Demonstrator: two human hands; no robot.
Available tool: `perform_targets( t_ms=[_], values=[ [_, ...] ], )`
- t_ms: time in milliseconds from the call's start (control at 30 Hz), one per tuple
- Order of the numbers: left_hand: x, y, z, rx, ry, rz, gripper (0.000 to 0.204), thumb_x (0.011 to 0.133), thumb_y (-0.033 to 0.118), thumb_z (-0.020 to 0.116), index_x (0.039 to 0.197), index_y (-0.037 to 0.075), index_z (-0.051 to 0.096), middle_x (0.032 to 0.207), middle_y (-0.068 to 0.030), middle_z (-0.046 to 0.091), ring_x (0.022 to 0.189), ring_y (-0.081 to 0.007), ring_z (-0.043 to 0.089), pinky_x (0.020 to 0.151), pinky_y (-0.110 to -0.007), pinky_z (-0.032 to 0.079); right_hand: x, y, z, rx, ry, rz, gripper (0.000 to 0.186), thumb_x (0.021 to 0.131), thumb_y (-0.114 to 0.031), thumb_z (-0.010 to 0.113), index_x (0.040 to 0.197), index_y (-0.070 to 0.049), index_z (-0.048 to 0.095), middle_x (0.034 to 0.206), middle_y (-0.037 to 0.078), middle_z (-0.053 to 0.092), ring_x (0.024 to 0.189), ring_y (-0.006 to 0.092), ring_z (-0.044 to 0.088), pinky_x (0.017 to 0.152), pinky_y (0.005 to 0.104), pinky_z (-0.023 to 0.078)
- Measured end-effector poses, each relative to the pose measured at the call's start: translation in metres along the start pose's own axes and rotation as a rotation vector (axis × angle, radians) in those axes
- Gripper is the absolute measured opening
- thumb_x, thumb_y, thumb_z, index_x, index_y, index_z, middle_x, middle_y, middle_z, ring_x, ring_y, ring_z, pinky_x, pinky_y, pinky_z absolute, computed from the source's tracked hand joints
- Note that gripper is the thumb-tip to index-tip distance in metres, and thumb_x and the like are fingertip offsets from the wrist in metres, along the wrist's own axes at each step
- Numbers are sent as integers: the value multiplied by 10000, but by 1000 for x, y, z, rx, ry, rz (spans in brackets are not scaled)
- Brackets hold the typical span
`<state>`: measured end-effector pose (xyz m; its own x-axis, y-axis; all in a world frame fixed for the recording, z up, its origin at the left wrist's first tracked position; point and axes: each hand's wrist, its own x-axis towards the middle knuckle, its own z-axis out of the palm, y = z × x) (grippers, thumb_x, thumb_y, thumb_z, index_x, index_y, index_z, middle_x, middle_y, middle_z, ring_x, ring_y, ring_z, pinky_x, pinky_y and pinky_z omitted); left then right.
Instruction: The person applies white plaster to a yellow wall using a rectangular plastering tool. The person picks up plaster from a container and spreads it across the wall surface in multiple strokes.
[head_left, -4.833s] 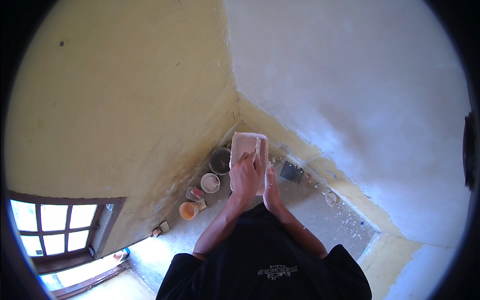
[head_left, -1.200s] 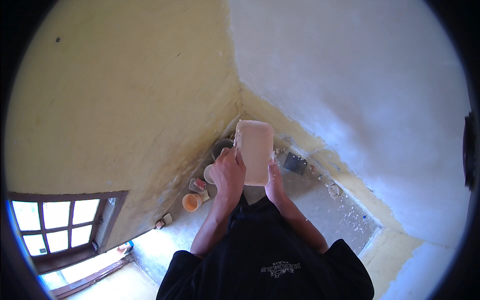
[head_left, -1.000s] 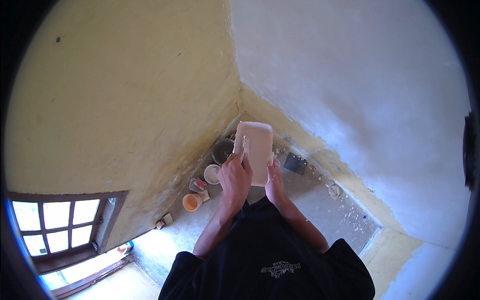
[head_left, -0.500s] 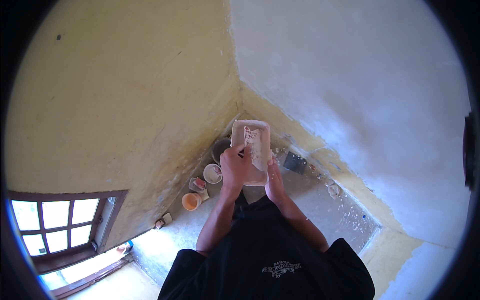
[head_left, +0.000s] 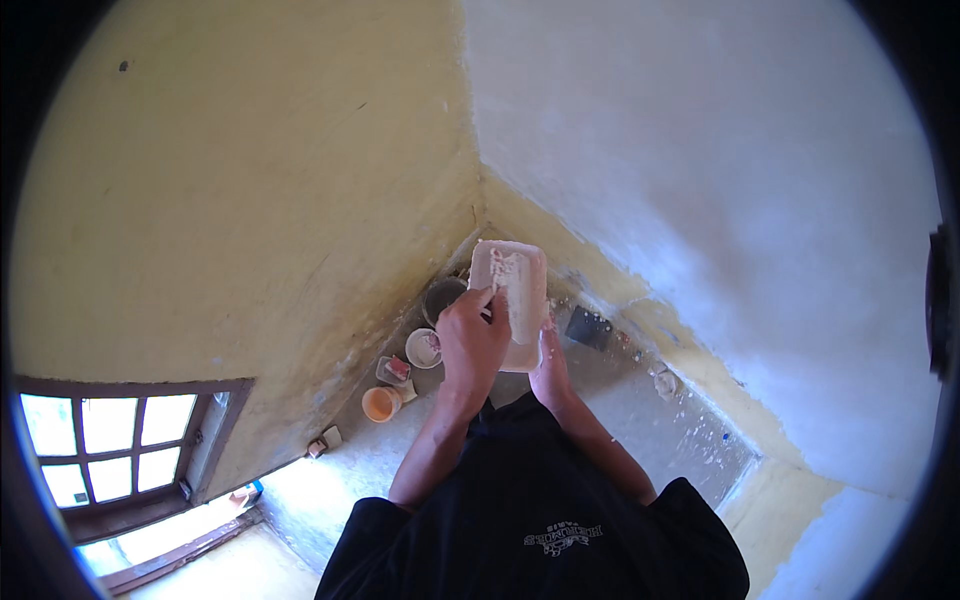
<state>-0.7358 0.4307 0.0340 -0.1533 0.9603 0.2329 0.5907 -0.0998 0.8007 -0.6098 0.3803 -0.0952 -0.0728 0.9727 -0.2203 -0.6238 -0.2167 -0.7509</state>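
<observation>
In front of my body is a shallow, rounded rectangular pinkish tray (head_left: 523, 357), smeared inside with whitish paste. My right hand (head_left: 550, 368) grips its near right side, with most of the fingers hidden beneath it. Over the tray's left side, my left hand (head_left: 474, 340) is closed, its thumb and fingers pinched together. Under these fingers lies a flat, straight-edged, paste-coated blade (head_left: 517, 290), with thicker lumps at its far end. Any handle it has is hidden by my left hand.
Yellow (head_left: 280, 200) and whitish (head_left: 700, 150) walls meet in a corner ahead. Below on the floor stand a dark bucket (head_left: 437, 296), a white bucket (head_left: 420, 347), a small container (head_left: 393, 370) and an orange bucket (head_left: 380, 403). A dark flat piece (head_left: 588, 327) lies at right. A barred window (head_left: 110, 445) is lower left.
The tray has shifted slightly right and tipped a little. My left hand has moved slightly right over it, still pinched. My right hand keeps its hold.
</observation>
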Motion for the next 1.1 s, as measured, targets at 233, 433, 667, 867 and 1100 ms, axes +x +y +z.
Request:
perform_targets(
  t_ms=[233, 433, 667, 867, 1100],
  values=[
    [-5, 4, 25, 9, -78, 46, 180, 859, 121, 643, 772, -36, 660, 728, -218, 630, 646, -401, 636, 596, -462, 496, 3, 9, -6, -71, -14, -26, 610, 1073, -369, 330, 1559, -60, 130, 1592, 102, 200, 1462, 206, 219, 1190, 359, 200],
    [-7, -12, 33, 99, -123, 57, 184, 862, 135, 618, 757, -12, 655, 740, -214, 636, 649, -406, 630, 606, -480, 497, 0, -4, 7, -21, -24, -33, 608, 1069, -361, 356, 1555, -56, 153, 1562, 98, 265, 1444, 201, 259, 1183, 360, 217],
    [-11, -10, 21, 49, -119, 96, 141, 848, 108, 635, 790, -17, 667, 737, -205, 628, 665, -400, 636, 604, -461, 504, -1, -10, 10, -59, 50, -30, 640, 1051, -373, 411, 1557, -73, 158, 1534, 89, 309, 1405, 194, 325, 1156, 356, 268],
    [-14, -7, 16, 146, -110, 91, 114, 853, 94, 647, 845, -15, 676, 763, -190, 628, 674, -391, 634, 599, -461, 496, -3, -22, 21, -44, 88, -5, 744, 996, -300, 522, 1566, -82, 95, 1487, 121, 348, 1379, 212, 364, 1136, 363, 302],
    [-1, 12, -14, 326, -61, 135, 104, 879, 98, 610, 835, 29, 674, 786, -160, 617, 674, -387, 632, 591, -471, 497, -4, -18, 17, -63, 174, 2, 844, 953, -264, 598, 1567, -80, 48, 1348, 121, 433, 1273, 228, 457, 1080, 378, 378]
  ],
)
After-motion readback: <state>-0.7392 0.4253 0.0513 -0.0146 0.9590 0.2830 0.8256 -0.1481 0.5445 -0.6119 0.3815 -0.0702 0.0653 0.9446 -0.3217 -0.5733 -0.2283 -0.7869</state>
